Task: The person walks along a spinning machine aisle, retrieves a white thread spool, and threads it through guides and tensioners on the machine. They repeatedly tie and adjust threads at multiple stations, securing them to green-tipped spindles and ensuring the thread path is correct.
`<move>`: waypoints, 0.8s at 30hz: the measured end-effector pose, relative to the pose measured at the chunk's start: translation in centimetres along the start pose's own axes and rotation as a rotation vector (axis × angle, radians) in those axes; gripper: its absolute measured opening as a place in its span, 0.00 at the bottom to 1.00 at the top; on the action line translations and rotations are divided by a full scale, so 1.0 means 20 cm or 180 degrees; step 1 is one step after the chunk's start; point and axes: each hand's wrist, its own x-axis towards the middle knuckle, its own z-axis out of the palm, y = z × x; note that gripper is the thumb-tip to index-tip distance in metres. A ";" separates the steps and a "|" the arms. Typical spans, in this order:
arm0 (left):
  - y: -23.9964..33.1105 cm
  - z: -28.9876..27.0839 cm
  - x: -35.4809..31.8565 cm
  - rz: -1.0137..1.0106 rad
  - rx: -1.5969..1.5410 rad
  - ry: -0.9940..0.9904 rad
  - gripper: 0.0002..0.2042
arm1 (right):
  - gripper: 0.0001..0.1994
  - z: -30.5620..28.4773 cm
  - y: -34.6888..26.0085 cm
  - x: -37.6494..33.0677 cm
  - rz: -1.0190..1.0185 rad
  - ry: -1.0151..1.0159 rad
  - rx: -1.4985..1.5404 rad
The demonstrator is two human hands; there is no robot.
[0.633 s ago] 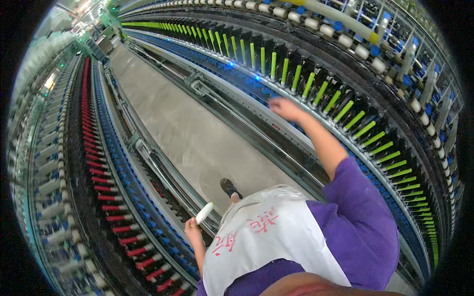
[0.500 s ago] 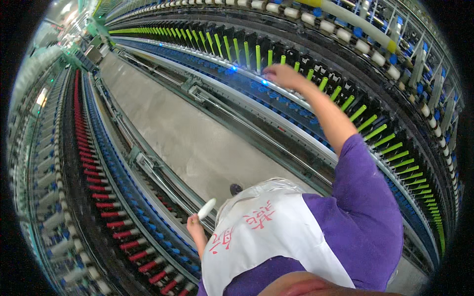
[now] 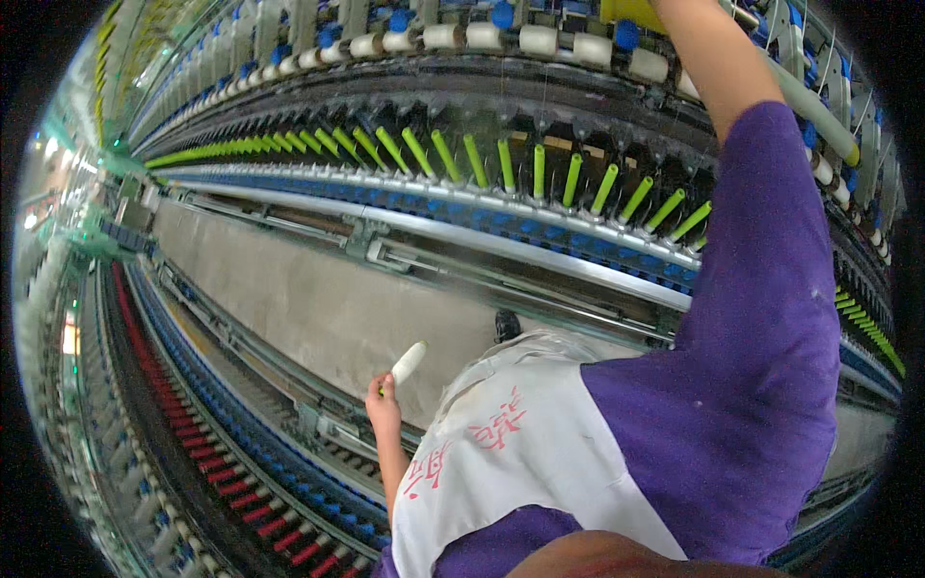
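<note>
My left hand [image 3: 382, 401] is closed round the lower end of a bobbin [image 3: 409, 360] wound with white yarn, a bit of yellow-green tube showing at my fingers. It is held over the aisle floor, left of my white apron. My right forearm [image 3: 718, 48] stretches up past the top edge of the picture, over the upper part of the spinning frame; the hand itself is out of sight. Below that arm runs a long row of bright green tubes [image 3: 539, 173] standing on the spindle rail [image 3: 462, 193].
White rollers [image 3: 482, 38] and blue knobs line the machine's upper part. A thick pale bar with a yellow end [image 3: 848, 154] lies beside my right arm. Across the grey aisle floor [image 3: 289, 289] stands another frame with red bobbins [image 3: 207, 460]. Metal rails edge both machines.
My right hand has gone from the green tubes up and out of the picture. My left hand still holds the white bobbin. The view has turned and shifted along the machine.
</note>
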 end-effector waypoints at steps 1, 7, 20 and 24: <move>0.02 0.02 0.06 -0.0105 -0.0356 -0.0089 0.15 | 0.11 0.07 0.04 0.09 0.0037 -0.0335 -0.0478; 0.12 0.04 0.46 -0.0346 -0.0564 -0.0477 0.14 | 0.06 0.32 0.26 0.36 0.0686 -0.0817 -0.0386; 0.39 0.11 1.53 0.0811 -0.0189 -0.1240 0.14 | 0.12 0.11 -0.01 0.23 0.1220 -0.1651 -0.0433; 0.46 0.13 1.86 0.1064 -0.0119 -0.1745 0.15 | 0.12 0.02 -0.16 0.08 0.1788 -0.1998 -0.0015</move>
